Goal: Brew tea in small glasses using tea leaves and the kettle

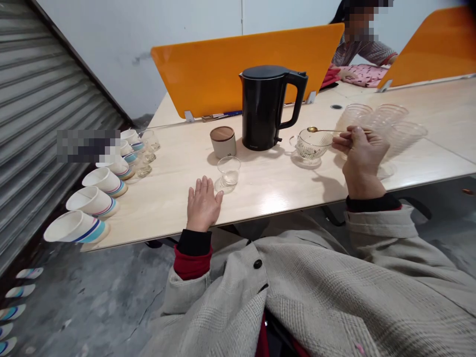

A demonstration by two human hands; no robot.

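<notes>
Between the fingers of my right hand [364,153] is the thin handle of a gold spoon [313,129]. The spoon's bowl hangs over a clear glass cup [309,148] with a side handle; dark bits show inside it. My left hand [203,204] lies flat on the table near its front edge, fingers stretched out, holding nothing. Just beyond those fingers stands a small clear cup [229,171]. Behind it is a pale canister [223,145] with a wooden lid. A black electric kettle [263,106] stands between the canister and the glass cup, handle to the right.
Stacked clear plastic cups [401,131] stand by my right hand. White paper cups [87,201] with striped bases line the table's left end, beside small clear cups [143,166]. Behind the kettle rises an orange divider [208,72]. Beyond it, a person [366,47] handles pink cloth.
</notes>
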